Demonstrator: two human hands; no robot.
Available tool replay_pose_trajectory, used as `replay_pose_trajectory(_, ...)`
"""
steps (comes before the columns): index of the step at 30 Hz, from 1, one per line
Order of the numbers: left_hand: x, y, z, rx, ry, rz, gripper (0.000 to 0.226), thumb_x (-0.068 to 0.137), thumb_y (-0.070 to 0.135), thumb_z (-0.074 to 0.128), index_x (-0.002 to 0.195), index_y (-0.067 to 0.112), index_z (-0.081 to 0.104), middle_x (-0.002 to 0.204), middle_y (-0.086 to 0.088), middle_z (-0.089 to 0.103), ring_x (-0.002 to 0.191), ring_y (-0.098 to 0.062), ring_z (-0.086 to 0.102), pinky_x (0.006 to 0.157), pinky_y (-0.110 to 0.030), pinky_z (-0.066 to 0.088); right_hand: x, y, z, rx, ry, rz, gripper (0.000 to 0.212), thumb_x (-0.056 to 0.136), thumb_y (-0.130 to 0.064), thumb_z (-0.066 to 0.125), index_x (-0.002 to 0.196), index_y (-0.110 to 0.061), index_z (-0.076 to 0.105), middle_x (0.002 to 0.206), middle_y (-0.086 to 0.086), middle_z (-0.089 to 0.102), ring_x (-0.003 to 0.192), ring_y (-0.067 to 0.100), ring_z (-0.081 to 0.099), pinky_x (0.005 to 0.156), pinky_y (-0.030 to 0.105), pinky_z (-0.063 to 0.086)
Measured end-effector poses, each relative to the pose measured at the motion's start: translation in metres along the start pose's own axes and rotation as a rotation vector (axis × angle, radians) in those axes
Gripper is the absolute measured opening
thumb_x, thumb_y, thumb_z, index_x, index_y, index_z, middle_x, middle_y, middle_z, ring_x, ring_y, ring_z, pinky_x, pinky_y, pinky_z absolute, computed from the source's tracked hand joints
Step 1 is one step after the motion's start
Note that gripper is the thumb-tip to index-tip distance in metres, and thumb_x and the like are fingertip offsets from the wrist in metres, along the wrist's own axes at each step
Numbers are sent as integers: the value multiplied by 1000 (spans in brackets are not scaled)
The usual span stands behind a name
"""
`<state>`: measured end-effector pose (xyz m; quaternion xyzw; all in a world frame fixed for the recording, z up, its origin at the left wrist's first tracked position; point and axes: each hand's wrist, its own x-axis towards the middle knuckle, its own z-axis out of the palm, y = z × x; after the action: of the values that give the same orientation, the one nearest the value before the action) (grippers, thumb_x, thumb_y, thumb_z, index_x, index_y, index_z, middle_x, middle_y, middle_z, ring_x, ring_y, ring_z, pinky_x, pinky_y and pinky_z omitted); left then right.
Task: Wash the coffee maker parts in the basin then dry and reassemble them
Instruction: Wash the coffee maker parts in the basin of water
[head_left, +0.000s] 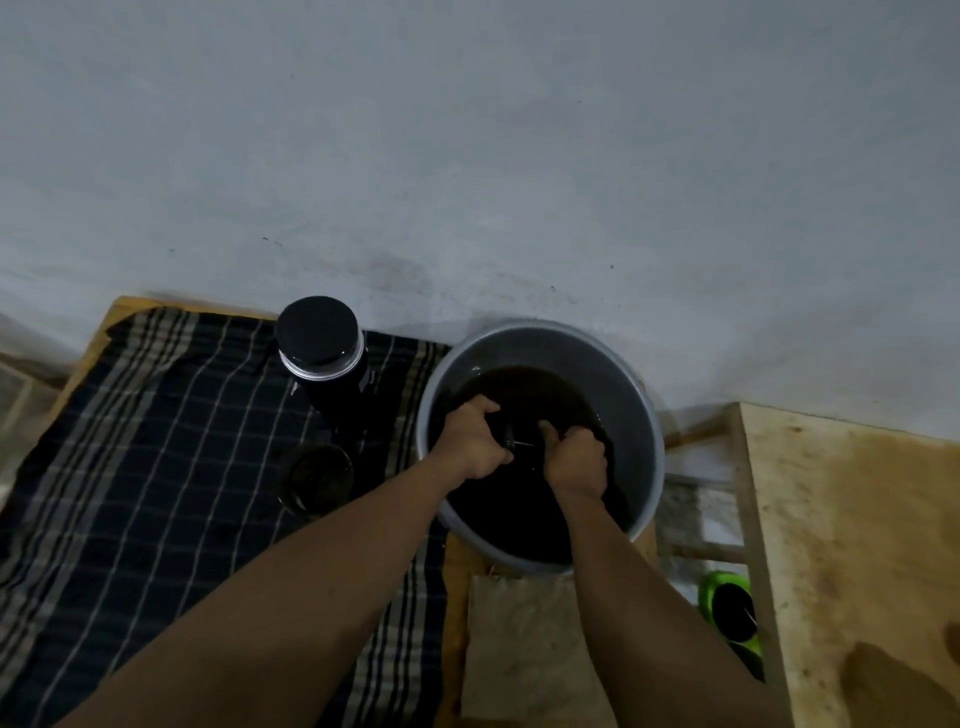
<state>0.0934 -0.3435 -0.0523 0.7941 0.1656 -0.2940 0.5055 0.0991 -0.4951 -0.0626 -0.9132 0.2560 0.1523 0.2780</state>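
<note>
Basin (641, 415) of dark water sits on the tabletop (93, 335), right of the cloth (156, 441). Both hands are in it, close together. Left hand (475, 441) grips a dark part (508, 435). Right hand (576, 462) seems to grip its other end. It lies sideways between them.

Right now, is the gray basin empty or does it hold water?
It holds liquid: dark brown water covers the bottom of the basin, where the left hand and right hand grip a dark part.

White wall (467, 156) tight behind grey round plastic basin (641, 410); tall black-lidded dark jar (319, 332) just beside left rim. Dark checked cloth (130, 441) left half open; plywood board (857, 519) open right.
</note>
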Motion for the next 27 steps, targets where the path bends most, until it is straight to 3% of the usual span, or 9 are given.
replay_pose_trajectory(3,0,3,0,-5,17,-1,82,77,13,88,147,14,45,143,-13,51,128,-26,53,95,-23,45,24,16,16,141,-73,-27,22,96,-18,58,113,-14,70,105,18,73,101,37,68,90,45,56)
replay_pose_trajectory(5,-1,5,0,-4,17,-12,83,78,18,88,148,12,44,143,-12,51,129,-26,52,93,-22,43,48,37,33,186,-87,-23,24,90,-17,57,109,-22,71,97,15,74,93,38,72,86,54,59)
replay_pose_trajectory(9,-1,4,-1,-22,51,-20,82,75,18,87,146,11,46,140,-12,54,124,-25,55,94,-25,50,2,1,1,66,-53,-44,21,102,-24,56,102,-9,70,85,12,63,81,29,61,76,33,48)
replay_pose_trajectory(12,-3,6,1,-12,38,-44,77,77,23,86,142,11,47,136,-10,54,114,-22,56,86,-25,48,0,3,-2,120,-66,-75,26,102,-9,52,124,-5,64,115,20,68,110,33,63,93,33,46)
replay_pose_trajectory(14,-1,5,1,-8,36,-45,76,78,24,85,141,11,45,135,-11,55,109,-19,55,84,-24,47,0,4,-2,124,-62,-69,25,101,-9,53,123,-6,65,114,18,70,111,34,64,90,33,48)
replay_pose_trajectory(17,1,5,0,-5,10,-66,82,84,23,82,151,12,36,145,-14,49,123,-26,54,91,-26,45,3,8,-4,84,-41,-65,15,100,-21,61,106,-9,67,93,8,67,98,31,67,77,31,47)
replay_pose_trajectory(19,2,7,1,19,-47,-86,90,88,23,79,160,13,25,156,-13,41,137,-29,47,101,-27,42,5,9,-5,144,-56,-58,13,97,-14,64,108,-9,68,98,6,68,101,28,65,88,32,49)
replay_pose_trajectory(22,1,7,2,78,-81,-92,87,90,24,78,160,12,27,159,-13,39,141,-29,44,110,-28,39,9,9,-7,381,-136,34,32,94,-8,63,126,-13,64,116,7,67,109,25,63,105,41,49)
replay_pose_trajectory(27,1,7,-1,111,-97,-99,86,90,23,78,160,14,29,159,-15,37,142,-31,43,114,-32,38,12,6,-8,537,-104,73,24,102,-20,54,117,-18,72,110,7,72,104,27,67,99,42,53)
